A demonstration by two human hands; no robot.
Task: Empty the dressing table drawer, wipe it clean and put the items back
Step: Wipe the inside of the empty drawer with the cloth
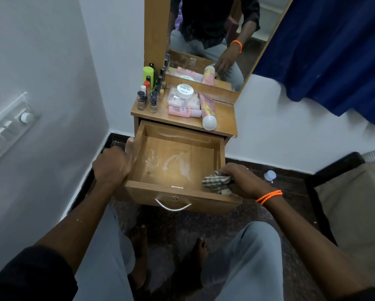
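The wooden drawer (pixel 217 146) of the dressing table stands pulled out, with nothing inside but white powdery smears on its floor. My left hand (pixel 112 164) grips the drawer's left side wall, thumb along the rim. My right hand (pixel 245 181) holds a bunched checked cloth (pixel 217 181) in the drawer's near right corner. On the table top (pixel 224 115) stand several small bottles (pixel 147 98), a green can (pixel 148 74), a clear box with a white round jar (pixel 184 91) on it, a pink tube (pixel 182 111) and a pink bottle (pixel 208 111) lying down.
A mirror (pixel 204 40) rises behind the table top. A switch panel (pixel 8 131) is on the left wall. A blue curtain (pixel 325 51) hangs at the right. A dark chair with a beige seat (pixel 355 203) stands right, a small bottle (pixel 270 175) on the floor beside it.
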